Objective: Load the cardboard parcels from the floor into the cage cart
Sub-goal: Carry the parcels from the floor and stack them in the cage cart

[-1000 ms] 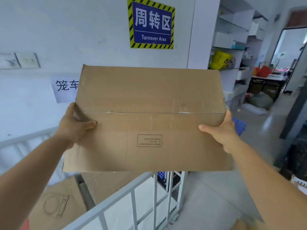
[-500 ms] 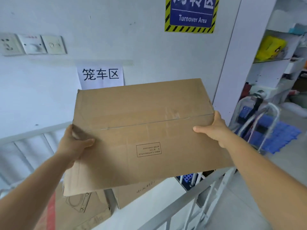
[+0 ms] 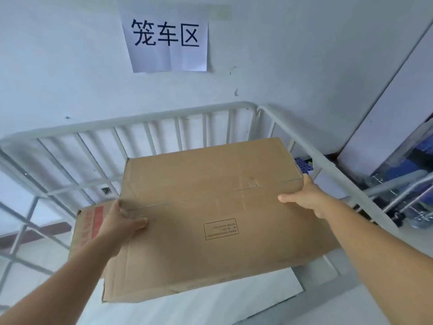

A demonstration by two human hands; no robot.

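I hold a large brown cardboard parcel [image 3: 210,214] over the white cage cart [image 3: 145,120], inside its railings. My left hand [image 3: 117,227] grips the parcel's left edge, thumb on top. At the right edge my right hand [image 3: 304,199] grips it the same way. The parcel's top carries a taped seam and a small printed label. Under its left side lies another parcel with red print [image 3: 87,227], partly hidden.
A paper sign [image 3: 166,38] hangs on the white wall behind the cart. The cart's right rail [image 3: 328,167] runs toward me. Beyond it stand a metal trolley frame [image 3: 398,191] and blue crates [image 3: 303,166]. The cart's white floor [image 3: 210,303] shows below the parcel.
The parcel has come down from chest height, past the cart's near rail, into the cage. My view has tilted down and the turnover sign has left the frame.
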